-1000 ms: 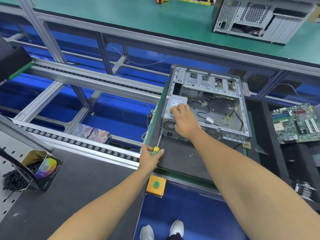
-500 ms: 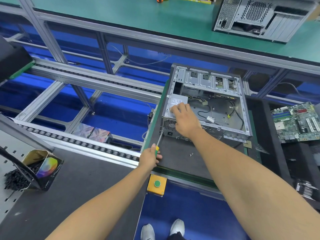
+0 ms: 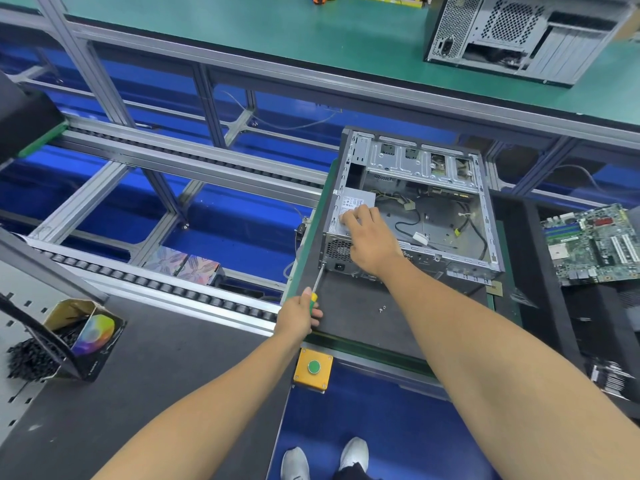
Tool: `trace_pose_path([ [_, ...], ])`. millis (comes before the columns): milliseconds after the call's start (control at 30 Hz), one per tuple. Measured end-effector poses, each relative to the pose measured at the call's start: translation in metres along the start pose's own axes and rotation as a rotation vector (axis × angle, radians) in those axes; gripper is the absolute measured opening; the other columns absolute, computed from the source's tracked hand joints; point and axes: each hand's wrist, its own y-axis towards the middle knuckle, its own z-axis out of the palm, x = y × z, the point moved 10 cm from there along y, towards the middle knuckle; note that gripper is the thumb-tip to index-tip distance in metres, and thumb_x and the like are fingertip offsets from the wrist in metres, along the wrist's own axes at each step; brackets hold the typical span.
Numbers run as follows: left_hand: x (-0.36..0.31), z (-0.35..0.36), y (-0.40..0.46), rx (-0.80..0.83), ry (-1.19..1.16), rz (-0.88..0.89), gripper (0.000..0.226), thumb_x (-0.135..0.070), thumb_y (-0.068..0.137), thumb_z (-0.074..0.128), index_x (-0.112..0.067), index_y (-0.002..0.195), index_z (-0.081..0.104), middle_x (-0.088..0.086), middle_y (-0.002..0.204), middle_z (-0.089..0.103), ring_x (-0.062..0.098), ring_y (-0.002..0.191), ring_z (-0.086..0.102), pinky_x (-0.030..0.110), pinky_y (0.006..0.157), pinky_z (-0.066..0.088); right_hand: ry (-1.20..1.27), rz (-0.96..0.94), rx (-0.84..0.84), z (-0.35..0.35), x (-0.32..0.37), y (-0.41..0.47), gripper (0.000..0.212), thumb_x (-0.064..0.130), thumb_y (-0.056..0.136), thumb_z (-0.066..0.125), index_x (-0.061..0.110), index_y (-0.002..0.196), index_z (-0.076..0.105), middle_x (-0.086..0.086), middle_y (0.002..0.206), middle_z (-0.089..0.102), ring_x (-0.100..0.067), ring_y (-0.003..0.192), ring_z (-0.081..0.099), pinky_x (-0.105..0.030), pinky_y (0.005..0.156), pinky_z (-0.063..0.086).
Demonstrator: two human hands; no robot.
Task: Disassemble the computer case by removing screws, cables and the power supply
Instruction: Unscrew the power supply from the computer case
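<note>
An open grey computer case (image 3: 483, 216) lies on a dark mat, its rear panel facing me. The silver power supply (image 3: 355, 202) sits in its near-left corner, with loose cables (image 3: 408, 225) on the case floor beside it. My right hand (image 3: 370, 242) rests on top of the power supply, fingers spread over its label. My left hand (image 3: 298, 315) grips a screwdriver (image 3: 318, 280) with a yellow-green handle; the tip touches the lower-left corner of the rear panel. Two loose screws (image 3: 382, 309) lie on the mat in front of the case.
A green motherboard (image 3: 594, 244) lies on the right. A second case (image 3: 519, 32) stands on the far green bench. A yellow box with a green button (image 3: 313, 367) sits at the near edge. A carton (image 3: 83, 336) and black bits lie at left. Conveyor rails run leftward.
My left hand has moved a little forward and up with the screwdriver, bringing it closer to the rear panel. My right hand stays on the power supply.
</note>
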Motion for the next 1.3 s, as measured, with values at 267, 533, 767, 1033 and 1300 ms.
trace_pose_path([
  [267,-0.011,-0.001,-0.004,-0.006,0.018,0.079,0.043,-0.048,0.094,0.07,-0.013,0.099,0.045,0.007,0.078,0.058,0.015,0.057,0.053,0.024,0.042,0.043,-0.011,0.005,0.006,0.002,-0.001,0.0,0.056,-0.002,0.068,0.061,0.011,0.122,0.053,-0.01,0.118,0.047,-0.031,0.104,0.04,-0.037,0.088,0.041],
  [533,-0.003,0.005,-0.002,0.038,-0.074,0.031,0.035,-0.046,0.103,0.056,-0.014,0.09,0.052,0.006,0.08,0.065,0.017,0.059,0.056,0.029,0.05,0.046,-0.013,0.002,0.013,0.0,0.0,0.0,0.057,-0.002,0.07,0.062,0.012,0.124,0.051,-0.01,0.121,0.046,-0.029,0.106,0.039,-0.036,0.091,0.04],
  [767,-0.008,0.009,-0.002,0.054,-0.013,-0.004,0.05,-0.052,0.107,0.04,-0.008,0.103,0.063,0.005,0.08,0.064,0.017,0.056,0.05,0.027,0.048,0.041,-0.011,0.007,0.022,0.0,0.001,0.0,0.058,-0.002,0.07,0.062,0.012,0.124,0.051,-0.009,0.121,0.046,-0.029,0.107,0.039,-0.036,0.091,0.042],
  [1033,-0.012,0.006,-0.004,0.037,0.018,0.096,0.037,-0.042,0.098,0.067,-0.011,0.099,0.046,0.008,0.08,0.067,0.013,0.051,0.061,0.03,0.05,0.049,-0.008,0.008,0.023,-0.001,0.001,0.0,0.058,-0.002,0.07,0.061,0.012,0.125,0.051,-0.01,0.121,0.046,-0.029,0.107,0.039,-0.036,0.091,0.04],
  [1300,-0.008,0.017,-0.007,0.057,0.048,0.055,0.044,-0.046,0.11,0.035,-0.011,0.107,0.062,0.003,0.084,0.07,0.015,0.055,0.054,0.026,0.048,0.043,-0.004,0.013,0.024,-0.001,0.001,0.0,0.055,-0.003,0.073,0.058,0.014,0.125,0.05,-0.008,0.122,0.044,-0.027,0.108,0.037,-0.035,0.094,0.041],
])
